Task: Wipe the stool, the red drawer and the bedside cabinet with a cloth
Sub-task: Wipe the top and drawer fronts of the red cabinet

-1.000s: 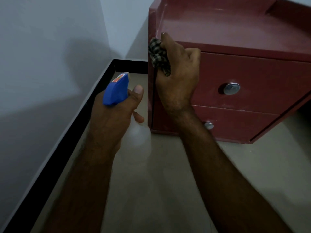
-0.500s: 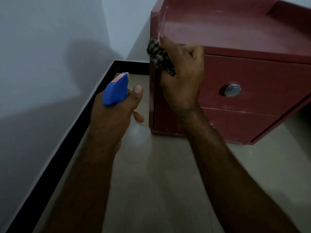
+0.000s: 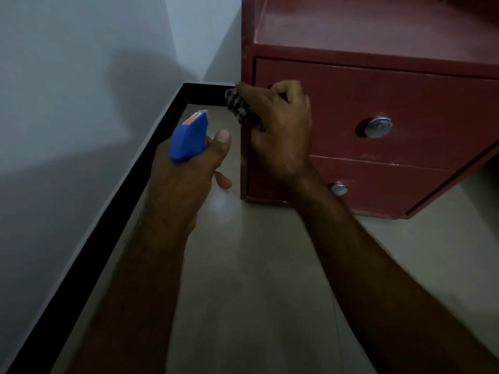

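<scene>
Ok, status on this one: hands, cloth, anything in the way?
Right hand grips checked fabric cloth, pressed on left front edge of red bedside cabinet. Left hand holds blue plastic spray bottle, off the cabinet. No obstruction visible.

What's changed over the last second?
The right hand, gripping the checked cloth, slid down the front corner of the bedside cabinet, from the top rim to beside the upper drawer. The left hand still holds the blue spray bottle.

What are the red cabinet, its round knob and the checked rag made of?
Red cabinet: probably painted wood or board; matte, scuffed paint. Round knob: looks like polished metal; it glints. Checked rag: woven fabric, crumpled in the right hand.
</scene>
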Motion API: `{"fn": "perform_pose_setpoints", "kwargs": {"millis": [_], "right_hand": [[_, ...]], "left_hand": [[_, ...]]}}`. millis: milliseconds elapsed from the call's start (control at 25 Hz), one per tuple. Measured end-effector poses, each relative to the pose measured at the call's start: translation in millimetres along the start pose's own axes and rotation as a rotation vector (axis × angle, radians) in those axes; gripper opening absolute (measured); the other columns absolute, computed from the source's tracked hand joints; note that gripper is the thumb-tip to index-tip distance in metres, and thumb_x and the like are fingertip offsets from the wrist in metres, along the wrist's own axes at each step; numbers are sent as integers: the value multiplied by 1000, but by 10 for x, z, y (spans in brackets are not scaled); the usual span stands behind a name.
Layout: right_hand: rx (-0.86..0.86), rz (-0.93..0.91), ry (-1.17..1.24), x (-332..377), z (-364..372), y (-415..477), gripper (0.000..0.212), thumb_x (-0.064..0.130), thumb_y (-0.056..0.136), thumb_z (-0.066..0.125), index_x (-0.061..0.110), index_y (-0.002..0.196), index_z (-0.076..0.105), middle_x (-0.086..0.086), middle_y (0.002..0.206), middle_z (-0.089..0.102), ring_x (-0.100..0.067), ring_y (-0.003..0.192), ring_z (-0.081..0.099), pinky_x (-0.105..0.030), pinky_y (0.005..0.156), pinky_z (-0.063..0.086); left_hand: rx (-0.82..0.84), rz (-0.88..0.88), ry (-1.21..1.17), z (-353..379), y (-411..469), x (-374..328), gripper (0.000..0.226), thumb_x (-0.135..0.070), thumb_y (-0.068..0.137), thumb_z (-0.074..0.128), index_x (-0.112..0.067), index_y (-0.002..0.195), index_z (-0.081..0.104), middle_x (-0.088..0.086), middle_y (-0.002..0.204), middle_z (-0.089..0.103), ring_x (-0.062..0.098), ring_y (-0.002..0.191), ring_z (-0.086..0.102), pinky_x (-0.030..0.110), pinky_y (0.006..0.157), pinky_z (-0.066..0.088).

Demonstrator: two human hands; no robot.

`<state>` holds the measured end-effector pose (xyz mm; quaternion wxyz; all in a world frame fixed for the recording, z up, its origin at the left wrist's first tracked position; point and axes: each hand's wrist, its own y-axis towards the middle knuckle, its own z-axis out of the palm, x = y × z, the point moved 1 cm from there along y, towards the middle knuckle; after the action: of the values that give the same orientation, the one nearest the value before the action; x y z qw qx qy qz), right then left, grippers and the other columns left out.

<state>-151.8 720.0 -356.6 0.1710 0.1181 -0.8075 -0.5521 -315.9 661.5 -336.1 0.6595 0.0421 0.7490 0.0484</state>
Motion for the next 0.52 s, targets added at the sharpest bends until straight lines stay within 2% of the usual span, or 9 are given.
{"fn": "perform_pose_setpoints", "kwargs": {"millis": [80,160,280,400,520], "right_hand": [[-76,9,40,-17,-24,100,38,2,79,74,13,115,79,8,96,70,-32,81,60,-43,64,49],[-94,27,33,-41,-10,84,38,2,79,75,13,116,78,12,101,61,-28,85,57,-40,66,47],[43,25,-14,-70,99,-286,38,4,80,73,19,114,77,15,100,60,-19,91,47,-38,71,42],[131,38,-7,-113,181,-641,37,4,80,80,22,112,77,15,97,61,-22,89,54,-38,70,42],[114,39,-16,-109,187,-623,39,4,78,81,18,114,78,9,93,69,-24,87,57,-36,70,41]], "left_hand": [[-2,2,3,10,12,18,23,-39,94,67,-41,81,48,13,94,67,21,62,69,35,77,57],[2,-1,9,10,7,39,22,-39,93,67,-41,82,48,16,96,66,22,62,69,39,78,60],[-2,-16,25,1,-2,81,23,-40,93,67,-42,82,47,20,102,67,22,63,70,39,81,60],[-15,-27,35,-2,7,113,23,-40,93,67,-43,81,47,13,97,68,22,62,70,43,83,59],[-11,-39,22,0,5,143,23,-40,93,67,-43,81,48,10,94,67,22,62,70,43,85,59]]}}
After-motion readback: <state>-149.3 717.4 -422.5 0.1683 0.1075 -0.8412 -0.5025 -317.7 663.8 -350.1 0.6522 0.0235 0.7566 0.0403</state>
